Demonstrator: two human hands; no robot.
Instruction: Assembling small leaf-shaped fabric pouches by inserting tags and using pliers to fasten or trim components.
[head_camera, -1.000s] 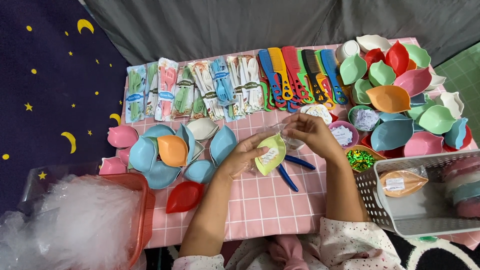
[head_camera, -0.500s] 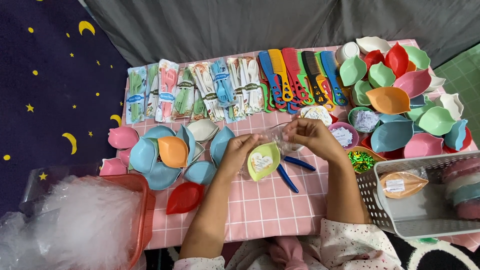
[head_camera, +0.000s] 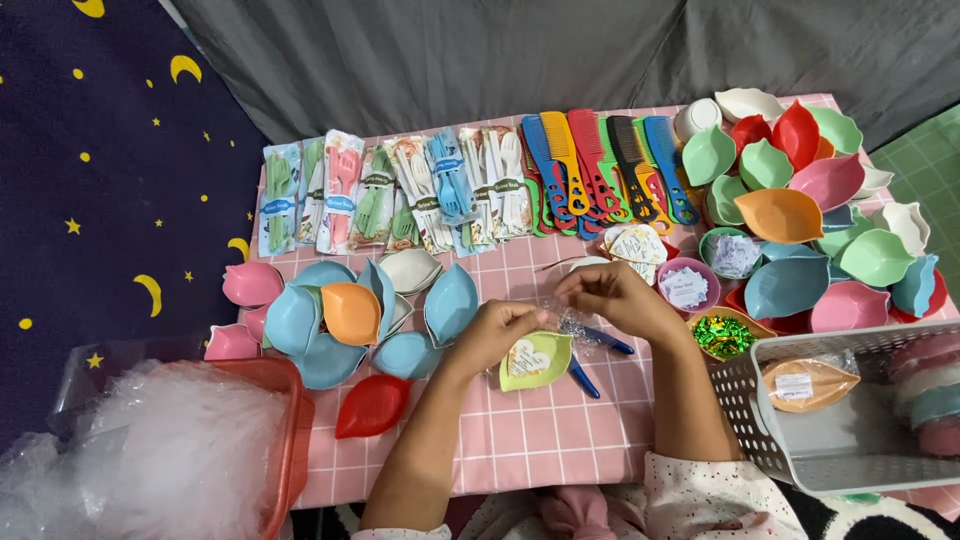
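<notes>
Lime leaf-shaped dish (white card inside), flat on tablecloth

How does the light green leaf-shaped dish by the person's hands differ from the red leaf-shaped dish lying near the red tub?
The light green dish holds a small pale card; the red dish shows nothing inside. The green dish sits against the left hand, while the red dish lies apart, untouched, beside the red tub. Both are leaf-shaped and rest on the pink checked cloth.
</notes>
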